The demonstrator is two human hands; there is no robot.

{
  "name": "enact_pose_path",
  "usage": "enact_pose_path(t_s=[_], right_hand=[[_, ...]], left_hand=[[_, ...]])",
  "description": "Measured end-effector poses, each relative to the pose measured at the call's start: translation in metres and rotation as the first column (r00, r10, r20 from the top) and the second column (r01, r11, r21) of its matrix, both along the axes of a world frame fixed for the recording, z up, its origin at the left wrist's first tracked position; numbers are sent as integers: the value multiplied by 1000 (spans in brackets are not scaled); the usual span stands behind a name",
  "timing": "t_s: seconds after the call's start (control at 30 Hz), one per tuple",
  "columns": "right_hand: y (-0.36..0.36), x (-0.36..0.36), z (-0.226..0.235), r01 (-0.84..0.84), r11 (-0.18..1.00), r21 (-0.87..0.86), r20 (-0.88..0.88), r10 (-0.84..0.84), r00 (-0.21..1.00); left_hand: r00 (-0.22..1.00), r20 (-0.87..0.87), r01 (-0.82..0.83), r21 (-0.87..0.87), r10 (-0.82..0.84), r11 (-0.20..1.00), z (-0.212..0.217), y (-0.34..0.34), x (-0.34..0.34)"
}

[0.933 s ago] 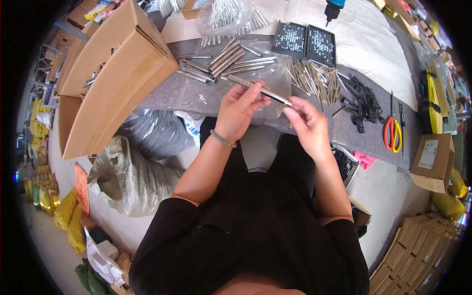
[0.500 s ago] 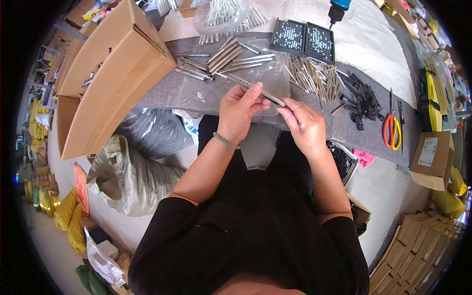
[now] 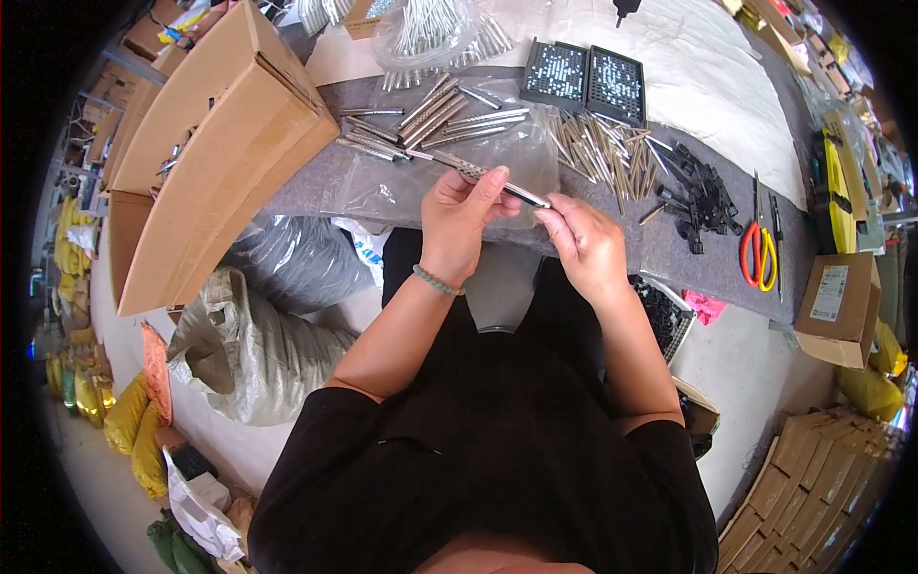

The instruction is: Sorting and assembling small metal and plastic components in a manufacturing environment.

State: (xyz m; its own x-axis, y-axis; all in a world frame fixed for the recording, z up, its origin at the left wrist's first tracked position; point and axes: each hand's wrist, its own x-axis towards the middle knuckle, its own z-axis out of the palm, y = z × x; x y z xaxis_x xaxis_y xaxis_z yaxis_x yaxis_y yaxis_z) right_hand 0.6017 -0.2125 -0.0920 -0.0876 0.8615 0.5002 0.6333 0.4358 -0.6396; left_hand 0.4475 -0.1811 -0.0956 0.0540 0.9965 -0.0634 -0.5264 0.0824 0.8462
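Observation:
A slim silvery metal tube (image 3: 521, 194) with a patterned section and a thin rod at its far end is held between both hands. My left hand (image 3: 463, 212) is closed round its middle, thumb on top. At the near right end, the fingers of my right hand (image 3: 585, 239) pinch the tip; whether they hold a smaller part there is hidden. Just beyond my left hand lie several loose metal tubes (image 3: 435, 110) on a clear plastic bag (image 3: 378, 191). Thin metal rods (image 3: 607, 158) lie in a heap beyond my right hand, beside a pile of black plastic parts (image 3: 701, 196).
Two black trays of small pieces (image 3: 615, 81) stand at the back. Scissors with red and yellow handles (image 3: 751, 253) lie at the right. A tall cardboard box (image 3: 229, 172) takes up the left, above a woven sack (image 3: 253, 354). Another carton (image 3: 834, 311) sits by the table's right edge.
The view has shifted slightly, and the blue-topped tool at the top has risen mostly out of sight. Both hands keep their grip on the tube, which has turned a little.

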Motion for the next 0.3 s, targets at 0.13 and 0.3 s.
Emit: enact_pose_path(t_s=[0.13, 0.3], right_hand=[[0, 4, -3, -6, 996, -84, -128, -5, 992], [5, 12, -5, 0, 1000, 15, -90, 1, 996]], left_hand=[[996, -89, 26, -63, -31, 998, 4, -2, -4], [430, -693, 418, 721, 578, 553, 33, -7, -15]])
